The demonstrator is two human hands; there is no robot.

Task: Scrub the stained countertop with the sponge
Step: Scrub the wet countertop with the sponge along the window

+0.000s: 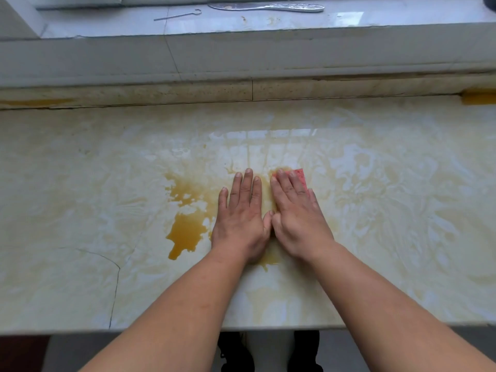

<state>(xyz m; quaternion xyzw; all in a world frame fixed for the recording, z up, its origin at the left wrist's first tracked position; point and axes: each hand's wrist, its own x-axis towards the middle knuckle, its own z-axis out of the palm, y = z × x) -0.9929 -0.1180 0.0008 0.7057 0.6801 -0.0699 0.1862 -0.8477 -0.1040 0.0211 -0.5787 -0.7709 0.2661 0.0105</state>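
1. Midway through the job, a person's right hand (295, 210) lies flat on a pink sponge (300, 176), fingers straight and pressing it down onto the pale marbled countertop (80, 277) — only the sponge's far right corner shows past the fingertips.

2. Just beside it, thumbs almost touching, the left hand (241, 218) rests palm-down on the wet surface, fingers extended and holding nothing; it appears to brace the body rather than clean.

3. Directly to the left of the left hand sits the darkest amber puddle (186, 233), with a paler, broken patch (185, 187) beyond it toward the fingertips' side. Thin yellow film spreads under and between both hands and out to the right of the sponge.

4. The step in hand reads as the scrubbing itself: the sponge is down, under load, at the right edge of the stain. The worst of the spill looks untouched, so the task seems well short of done.

5. The next move likely calls for sliding the sponge leftward, across where the left hand now rests, into the puddle — which means that hand would need to lift or shift aside first. Firm, even pressure would suit, since a loose sweep could simply push the liquid toward the near edge.

6. Well beyond both hands, on the raised sill, lie a thin metal hook (178, 14) and a long silvery object (268, 7) I cannot identify; a yellow item (479, 98) shows at the far right by the backsplash.
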